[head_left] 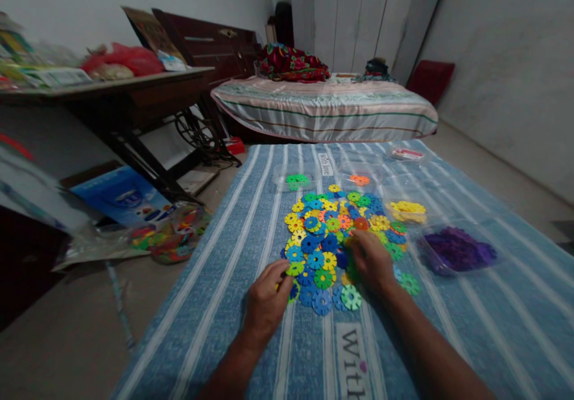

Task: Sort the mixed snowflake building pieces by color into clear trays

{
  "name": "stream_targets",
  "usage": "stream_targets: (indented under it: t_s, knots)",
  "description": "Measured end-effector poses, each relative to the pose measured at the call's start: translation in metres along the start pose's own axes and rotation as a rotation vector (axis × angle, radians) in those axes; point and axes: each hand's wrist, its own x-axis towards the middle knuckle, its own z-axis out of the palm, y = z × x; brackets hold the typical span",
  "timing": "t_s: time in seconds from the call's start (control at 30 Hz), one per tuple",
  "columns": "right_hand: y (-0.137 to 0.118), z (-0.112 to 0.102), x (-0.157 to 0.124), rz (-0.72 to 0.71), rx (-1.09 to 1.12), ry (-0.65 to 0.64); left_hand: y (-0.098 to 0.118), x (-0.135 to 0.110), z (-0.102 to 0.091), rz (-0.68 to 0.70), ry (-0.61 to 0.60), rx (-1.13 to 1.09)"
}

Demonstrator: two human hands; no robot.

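Observation:
A spread-out pile of notched plastic flower discs (315,260) in blue, yellow, green and orange lies on the striped cloth. At the pile's left edge is my left hand (268,292), its thumb and fingers closed together beside a lime-green disc (295,268). A bit of yellow shows by its fingers, but what they hold is unclear. My right hand (371,260) reaches into the right side of the pile, fingers curled down just below an orange disc (361,224). Its fingertips are partly hidden, so I cannot make out what is in them.
Clear tubs stand around the pile: one with green discs (296,180), one with orange discs (359,180), one with yellow discs (408,211), one with purple discs (458,249). A lidded box (407,154) sits at the far edge. A bed (323,110) stands beyond, a sewing-machine table (134,83) left.

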Motion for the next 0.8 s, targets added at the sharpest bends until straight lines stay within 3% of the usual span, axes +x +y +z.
stream_targets:
  t_s: [0.13,0.23,0.4,0.57,0.8]
  knots:
    - [0.005,-0.010,0.000,0.050,-0.082,0.047,-0.003,0.004,0.001,-0.167,-0.026,-0.146]
    - [-0.005,-0.015,-0.003,-0.046,-0.087,0.045,-0.002,0.005,0.001,-0.220,-0.019,-0.203]
    - [-0.031,-0.021,-0.009,-0.253,0.007,-0.170,0.000,0.008,0.004,-0.324,-0.005,-0.282]
    - [-0.034,-0.020,-0.010,-0.231,-0.008,-0.335,0.001,0.009,0.009,-0.363,0.007,-0.351]
    - [-0.022,-0.013,-0.016,-0.139,-0.082,-0.199,0.007,0.013,0.017,-0.306,-0.045,-0.348]
